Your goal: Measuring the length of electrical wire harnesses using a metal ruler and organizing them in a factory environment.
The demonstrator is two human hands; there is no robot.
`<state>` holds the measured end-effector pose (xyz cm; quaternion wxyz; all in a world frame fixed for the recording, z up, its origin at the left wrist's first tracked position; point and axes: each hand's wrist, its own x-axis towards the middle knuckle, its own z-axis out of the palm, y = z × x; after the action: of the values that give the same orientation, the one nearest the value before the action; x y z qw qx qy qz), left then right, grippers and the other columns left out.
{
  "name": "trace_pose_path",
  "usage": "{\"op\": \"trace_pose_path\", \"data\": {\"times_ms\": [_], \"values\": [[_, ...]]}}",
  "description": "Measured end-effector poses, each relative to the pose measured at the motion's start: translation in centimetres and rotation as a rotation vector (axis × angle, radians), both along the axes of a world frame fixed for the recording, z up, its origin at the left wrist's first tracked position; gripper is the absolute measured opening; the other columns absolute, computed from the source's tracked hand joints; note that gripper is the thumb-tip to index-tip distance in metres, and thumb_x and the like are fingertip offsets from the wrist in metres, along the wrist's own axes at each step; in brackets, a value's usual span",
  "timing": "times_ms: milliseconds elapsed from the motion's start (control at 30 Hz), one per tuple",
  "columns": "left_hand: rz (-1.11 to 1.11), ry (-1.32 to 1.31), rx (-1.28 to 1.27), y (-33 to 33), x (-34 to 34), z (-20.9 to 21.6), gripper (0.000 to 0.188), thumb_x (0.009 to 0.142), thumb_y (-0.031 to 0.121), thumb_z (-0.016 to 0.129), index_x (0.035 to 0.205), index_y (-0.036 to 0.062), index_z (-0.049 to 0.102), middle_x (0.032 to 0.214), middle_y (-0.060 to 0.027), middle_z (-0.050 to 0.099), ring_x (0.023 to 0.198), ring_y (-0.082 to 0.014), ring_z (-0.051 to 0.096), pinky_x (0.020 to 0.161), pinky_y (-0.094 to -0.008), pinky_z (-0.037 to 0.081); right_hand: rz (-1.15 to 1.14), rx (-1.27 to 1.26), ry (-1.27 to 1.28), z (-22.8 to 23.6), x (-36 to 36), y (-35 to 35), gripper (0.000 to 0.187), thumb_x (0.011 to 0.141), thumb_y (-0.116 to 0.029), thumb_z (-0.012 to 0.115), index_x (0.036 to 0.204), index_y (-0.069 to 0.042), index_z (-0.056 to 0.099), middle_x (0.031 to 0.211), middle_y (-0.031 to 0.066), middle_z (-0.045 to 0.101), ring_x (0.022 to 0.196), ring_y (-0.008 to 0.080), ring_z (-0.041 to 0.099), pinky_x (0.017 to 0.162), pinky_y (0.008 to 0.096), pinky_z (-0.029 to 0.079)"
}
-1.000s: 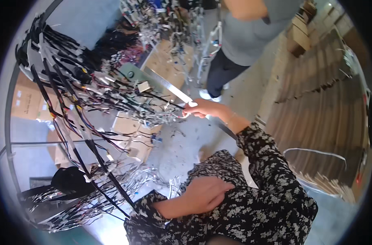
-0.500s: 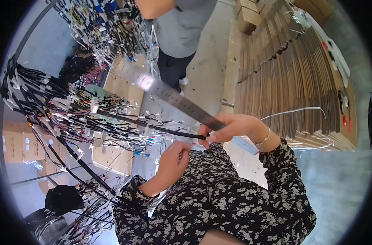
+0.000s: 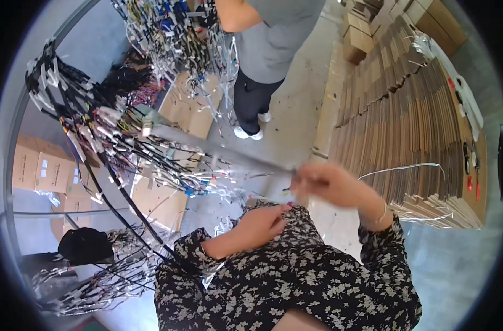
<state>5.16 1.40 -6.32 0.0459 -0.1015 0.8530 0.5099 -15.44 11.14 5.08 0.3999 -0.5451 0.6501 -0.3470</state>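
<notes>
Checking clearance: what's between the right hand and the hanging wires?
Head view: a blurred grey ruler runs from the right hand toward the wires; contact unclear.

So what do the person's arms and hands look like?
The left sleeve and right sleeve are black with little pale flowers. The left hand and right hand wear no gloves. There's a thin, pale bracelet on the right side. The right hand looks blurry.

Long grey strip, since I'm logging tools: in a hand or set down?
In the right hand: one end of the strip runs into its blurred grip.
</notes>
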Motion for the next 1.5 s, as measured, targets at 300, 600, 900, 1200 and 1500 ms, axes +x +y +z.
{"op": "trace_pose_path", "data": {"times_ms": [300, 600, 900, 1200, 1500], "values": [[0.19, 0.043, -0.042, -1.5, 0.8, 0.7, 0.022, 0.09, 0.021, 0.056, 0.105, 0.006, 0.062, 0.096, -0.0154, 0.064, 0.09, -0.0349, 0.062, 0.078, -0.043, 0.05, -0.045, 0.294, 0.043, 3.5, -2.5, 1.5, 0.023, 0.084, -0.021, 0.075, 0.091, -0.004, 0.061, 0.063, 0.0021, 0.052, 0.059, 0.0076, 0.046, 0.051, 0.0266, 0.037], [0.142, 0.021, -0.057, -1.4, 1.3, 0.2, 0.028, 0.089, 0.027, 0.058, 0.107, 0.0055, 0.064, 0.091, -0.0151, 0.067, 0.085, -0.0332, 0.065, 0.074, -0.0421, 0.051, -0.122, 0.233, 0.173, 3.9, 0.7, -1.8, 0.02, 0.089, -0.019, 0.069, 0.09, -0.002, 0.058, 0.062, 0.0023, 0.046, 0.054, 0.0065, 0.036, 0.047, 0.0275, 0.031], [0.177, -0.016, -0.028, -1.9, 1.4, 0.9, 0.031, 0.09, 0.029, 0.059, 0.111, 0.0073, 0.061, 0.095, -0.0108, 0.066, 0.087, -0.0311, 0.065, 0.076, -0.0415, 0.051, -0.218, -0.206, 0.235, 10.5, -0.2, 1.9, 0.018, 0.084, -0.014, 0.068, 0.084, -0.002, 0.055, 0.061, 0.0024, 0.04, 0.054, 0.0075, 0.037, 0.048, 0.0277, 0.03], [0.226, 0.144, 0.007, -1.4, 0.7, 0.8, 0.037, 0.089, 0.023, 0.062, 0.121, 0.0046, 0.055, 0.103, -0.0129, 0.063, 0.086, -0.0274, 0.065, 0.077, -0.038, 0.052, -0.291, 0.135, -0.071, 1.2, -4.8, 1.7, 0.02, 0.083, -0.017, 0.072, 0.087, -0.002, 0.061, 0.067, -0.0047, 0.052, 0.061, 0.0037, 0.044, 0.053, 0.025, 0.036], [0.277, 0.277, -0.505, 0.9, -5.6, -3.7, 0.064, 0.083, 0.012, 0.059, 0.141, -0.0012, 0.036, 0.135, -0.0234, 0.049, 0.123, -0.0352, 0.05, 0.102, -0.0433, 0.041, -0.198, 0.332, -0.421, 1.2, -2.7, 1.0, 0.017, 0.085, -0.016, 0.072, 0.087, -0.003, 0.062, 0.072, -0.0023, 0.058, 0.05, 0.0033, 0.039, 0.044, 0.0223, 0.027]]}}
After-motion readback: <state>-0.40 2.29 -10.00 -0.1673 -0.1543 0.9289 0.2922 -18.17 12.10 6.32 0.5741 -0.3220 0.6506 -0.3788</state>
